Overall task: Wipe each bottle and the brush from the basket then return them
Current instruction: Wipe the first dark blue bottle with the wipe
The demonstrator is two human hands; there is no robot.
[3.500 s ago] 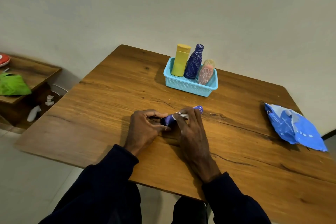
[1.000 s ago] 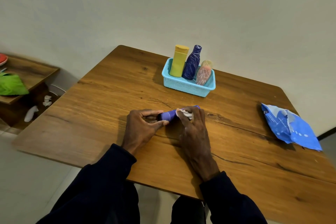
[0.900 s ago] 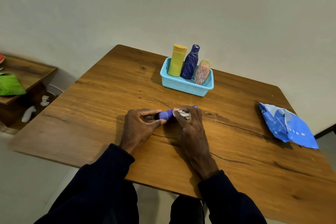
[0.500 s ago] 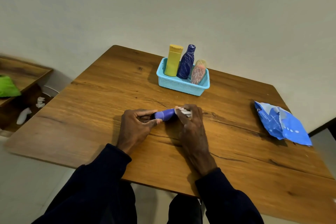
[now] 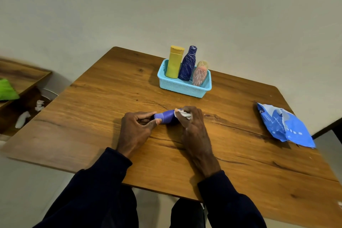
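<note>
- The small purple plastic cylinder (image 5: 165,116) (bottle or brush, we can't tell) is out of the basket, lying sideways just over the brown wooden table (image 5: 92,116) right in front of us
- Our left hand (image 5: 136,127) pinches one end to steady it while the right hand (image 5: 192,126) grips a crumpled white wipe (image 5: 184,114) against the other end
- Behind sits the light blue plastic mesh basket (image 5: 185,89), with the yellow flip-cap bottle (image 5: 174,63), dark blue scribble-patterned bottle (image 5: 187,65) and pink patterned bottle (image 5: 199,75) standing inside
- The crinkled blue wipes packet (image 5: 285,126) lies well off right, probably there for grabbing fresh wipes

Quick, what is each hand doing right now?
Left hand: pinching one end of the purple bottle.
Right hand: closed on a white wipe, pressed against that bottle.
</note>
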